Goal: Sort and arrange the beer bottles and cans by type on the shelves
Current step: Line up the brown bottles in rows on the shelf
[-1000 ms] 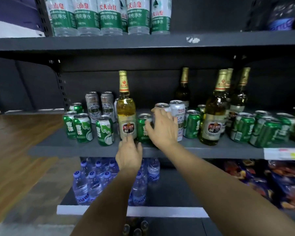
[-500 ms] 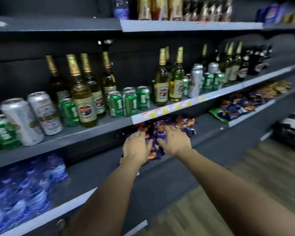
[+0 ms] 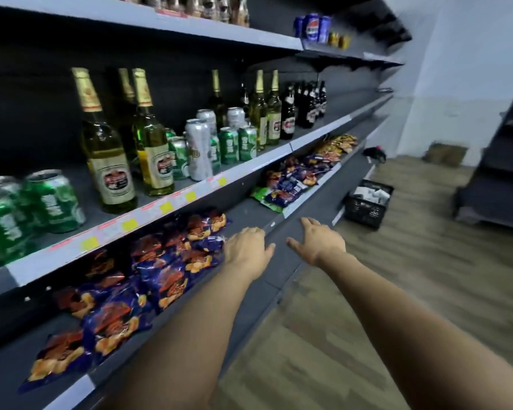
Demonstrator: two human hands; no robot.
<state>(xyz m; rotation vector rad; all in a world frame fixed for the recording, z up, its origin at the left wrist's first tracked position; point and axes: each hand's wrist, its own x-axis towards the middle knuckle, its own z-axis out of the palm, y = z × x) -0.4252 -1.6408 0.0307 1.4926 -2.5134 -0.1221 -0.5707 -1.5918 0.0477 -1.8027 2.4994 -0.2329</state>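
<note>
The beer shelf [image 3: 249, 165] runs from lower left to upper right. On it stand pale gold-foil beer bottles [image 3: 110, 161], green cans [image 3: 52, 199], tall silver cans [image 3: 198, 149], more green cans [image 3: 237, 145], further pale bottles [image 3: 267, 113] and dark bottles [image 3: 307, 103] at the far end. My left hand [image 3: 246, 248] and my right hand [image 3: 319, 242] hover empty below that shelf, over the front edge of the snack shelf, with fingers relaxed and spread. Neither hand touches a bottle or can.
Blue and orange snack bags [image 3: 148, 270] fill the shelf under the beer, with more bags [image 3: 296, 179] further right. A black crate [image 3: 367, 204] sits on the wooden floor by the shelf base. Another dark shelf unit [image 3: 501, 173] stands at the right.
My view has swung right along the aisle. My right hand let go of the silver can it held, and both hands dropped below the beer shelf and moved right with nothing in them.
</note>
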